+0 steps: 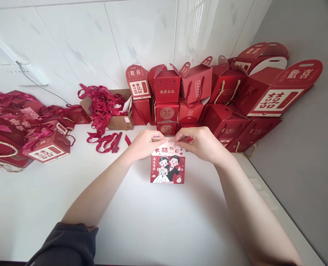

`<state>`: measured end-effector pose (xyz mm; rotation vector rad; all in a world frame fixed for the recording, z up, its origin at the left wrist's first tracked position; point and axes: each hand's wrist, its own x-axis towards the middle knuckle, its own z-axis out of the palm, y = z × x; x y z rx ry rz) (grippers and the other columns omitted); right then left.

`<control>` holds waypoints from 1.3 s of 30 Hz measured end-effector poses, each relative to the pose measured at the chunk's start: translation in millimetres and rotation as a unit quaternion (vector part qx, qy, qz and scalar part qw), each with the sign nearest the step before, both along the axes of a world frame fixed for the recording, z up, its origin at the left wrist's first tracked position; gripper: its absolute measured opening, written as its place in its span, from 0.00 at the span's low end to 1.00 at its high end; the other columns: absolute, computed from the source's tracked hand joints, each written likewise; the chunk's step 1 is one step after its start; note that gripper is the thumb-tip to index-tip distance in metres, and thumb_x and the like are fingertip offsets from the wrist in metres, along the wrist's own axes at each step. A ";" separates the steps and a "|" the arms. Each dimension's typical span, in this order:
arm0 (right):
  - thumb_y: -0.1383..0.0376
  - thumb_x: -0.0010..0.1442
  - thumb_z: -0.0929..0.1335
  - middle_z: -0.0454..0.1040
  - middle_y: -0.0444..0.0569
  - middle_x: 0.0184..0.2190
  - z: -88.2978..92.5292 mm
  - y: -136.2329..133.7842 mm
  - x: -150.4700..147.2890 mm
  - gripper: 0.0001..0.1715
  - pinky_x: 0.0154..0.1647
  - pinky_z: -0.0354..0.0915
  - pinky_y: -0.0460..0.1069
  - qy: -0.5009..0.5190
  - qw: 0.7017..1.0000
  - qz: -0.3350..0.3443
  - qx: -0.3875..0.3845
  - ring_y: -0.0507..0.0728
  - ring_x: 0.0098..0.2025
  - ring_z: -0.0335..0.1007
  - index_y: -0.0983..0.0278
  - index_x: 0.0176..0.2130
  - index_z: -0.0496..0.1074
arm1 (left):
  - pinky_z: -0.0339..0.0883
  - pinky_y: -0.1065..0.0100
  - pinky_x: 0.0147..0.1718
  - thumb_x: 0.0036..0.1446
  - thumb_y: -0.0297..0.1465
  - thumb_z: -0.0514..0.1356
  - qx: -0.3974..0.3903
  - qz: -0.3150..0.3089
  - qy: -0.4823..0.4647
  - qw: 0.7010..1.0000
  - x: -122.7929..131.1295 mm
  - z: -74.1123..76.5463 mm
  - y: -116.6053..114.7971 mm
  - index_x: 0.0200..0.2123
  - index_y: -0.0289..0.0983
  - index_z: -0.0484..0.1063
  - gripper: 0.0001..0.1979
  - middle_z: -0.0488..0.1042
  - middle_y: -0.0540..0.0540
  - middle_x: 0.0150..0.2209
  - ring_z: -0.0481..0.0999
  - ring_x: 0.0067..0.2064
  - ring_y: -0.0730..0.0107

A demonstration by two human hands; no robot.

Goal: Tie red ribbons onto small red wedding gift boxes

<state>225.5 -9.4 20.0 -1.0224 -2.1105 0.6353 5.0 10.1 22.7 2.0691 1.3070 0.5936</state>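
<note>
A small red and white wedding favor box [168,169] stands at the middle of the table, with a cartoon bride and groom on its front. My left hand [145,146] is closed on its top left edge, thumb and fingers pinching the folded top. At the top right corner my right hand [198,143] is in a pinch, thumb against forefinger. Whatever lies between those fingertips is too small to make out. A small hole shows in the white top panel between the hands.
Red favor boxes [168,88] are stacked along the tiled wall, reaching to larger ones [280,99] at the right. A cardboard box [122,122] overflows with red ribbons [105,103]. Loose ribbon [105,142] lies before it. More boxes [46,147] crowd the left.
</note>
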 end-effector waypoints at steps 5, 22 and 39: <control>0.71 0.59 0.69 0.79 0.42 0.31 -5.9 2.5 -6.9 0.08 0.31 0.66 0.46 0.020 0.998 -0.051 0.007 0.53 0.31 0.74 0.61 0.36 0.79 | 0.62 0.69 0.28 0.59 0.40 0.57 0.028 0.022 0.023 0.999 0.4 -0.7 0.5 0.36 0.37 0.79 0.15 0.78 0.47 0.31 0.75 0.33 0.66; 0.68 0.59 0.71 0.79 0.45 0.35 -13.5 5.2 -13.9 0.02 0.38 0.71 0.47 0.140 0.982 0.065 -0.106 0.54 0.37 0.76 0.63 0.35 0.76 | 0.59 0.70 0.26 0.54 0.32 0.59 0.102 0.050 0.042 0.993 6.3 17.8 -20.8 0.33 0.37 0.81 0.10 0.79 0.49 0.27 0.73 0.29 0.70; 0.63 0.60 0.72 0.78 0.48 0.35 -25.5 16.8 -7.7 0.07 0.41 0.70 0.51 0.191 0.936 0.139 -0.261 0.56 0.39 0.76 0.66 0.37 0.74 | 0.60 0.70 0.25 0.53 0.34 0.60 0.108 0.047 0.081 0.990 4.4 12.2 -19.4 0.36 0.40 0.82 0.12 0.79 0.47 0.28 0.73 0.29 0.68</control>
